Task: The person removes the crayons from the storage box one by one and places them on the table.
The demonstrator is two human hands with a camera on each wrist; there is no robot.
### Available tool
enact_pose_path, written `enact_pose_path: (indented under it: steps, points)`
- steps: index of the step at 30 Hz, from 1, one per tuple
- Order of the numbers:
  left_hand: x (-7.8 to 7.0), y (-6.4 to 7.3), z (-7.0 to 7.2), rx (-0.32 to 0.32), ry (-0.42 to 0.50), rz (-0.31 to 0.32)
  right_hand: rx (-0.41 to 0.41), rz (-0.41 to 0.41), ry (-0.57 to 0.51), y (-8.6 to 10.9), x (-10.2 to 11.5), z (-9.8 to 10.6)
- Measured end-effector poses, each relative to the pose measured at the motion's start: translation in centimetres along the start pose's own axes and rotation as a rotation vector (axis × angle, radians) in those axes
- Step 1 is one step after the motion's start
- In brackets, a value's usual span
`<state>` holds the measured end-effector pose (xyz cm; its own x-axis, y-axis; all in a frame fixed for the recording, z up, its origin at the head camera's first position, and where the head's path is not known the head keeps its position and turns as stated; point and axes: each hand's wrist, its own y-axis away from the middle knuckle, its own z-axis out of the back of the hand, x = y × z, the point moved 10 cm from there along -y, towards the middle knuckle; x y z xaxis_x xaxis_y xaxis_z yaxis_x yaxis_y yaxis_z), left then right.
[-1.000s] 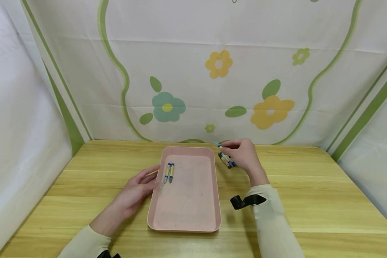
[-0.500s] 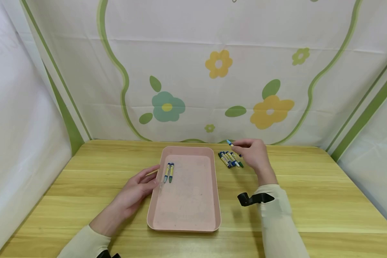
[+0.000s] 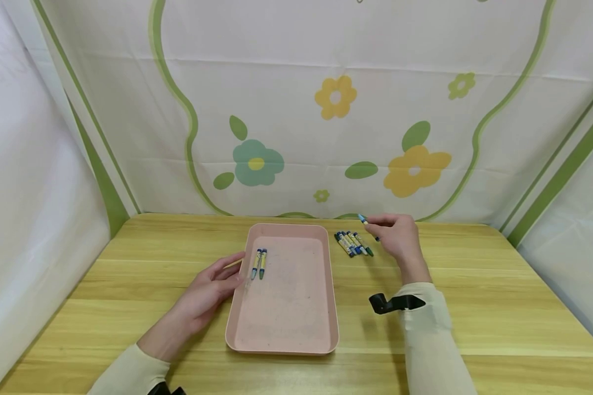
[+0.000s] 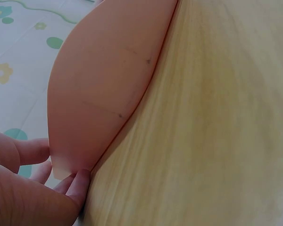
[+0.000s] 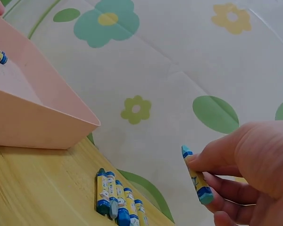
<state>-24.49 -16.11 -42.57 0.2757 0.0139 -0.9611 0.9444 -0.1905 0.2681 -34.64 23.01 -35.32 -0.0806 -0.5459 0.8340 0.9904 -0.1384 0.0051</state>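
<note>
My right hand (image 3: 399, 238) pinches a light blue crayon (image 5: 196, 181) between thumb and fingers, its blue tip pointing up and away. To its left a row of several crayons (image 3: 354, 244) in yellow wrappers with blue bands lies on the table, and one end shows dark green. A pink rectangular tray (image 3: 289, 323) stands in the middle. Two crayons (image 3: 259, 264) lie side by side near its left wall. My left hand (image 3: 210, 293) holds that left wall, thumb at the rim and fingers against the outside, as the left wrist view shows (image 4: 78, 186).
The wooden table (image 3: 474, 307) runs back to a white cloth (image 3: 296, 109) printed with flowers, which also hangs at both sides. The tray's right wall stands between the crayon row and the tray floor. A black strap (image 3: 395, 303) sits on the right wrist.
My right hand has moved to the right with the light blue crayon, away from the row, more of which now shows. My left hand and the tray stay in place.
</note>
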Motion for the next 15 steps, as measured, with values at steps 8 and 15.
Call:
enact_pose_path:
  steps: [8,15]
  points:
    - [0.0,0.0,0.0,0.003,-0.005,-0.008,-0.029,-0.029,0.03,-0.3,-0.9,0.0]
    - [0.0,0.1,-0.1,0.004,0.002,-0.008,-0.053,-0.048,0.061,-0.7,-2.1,-0.4]
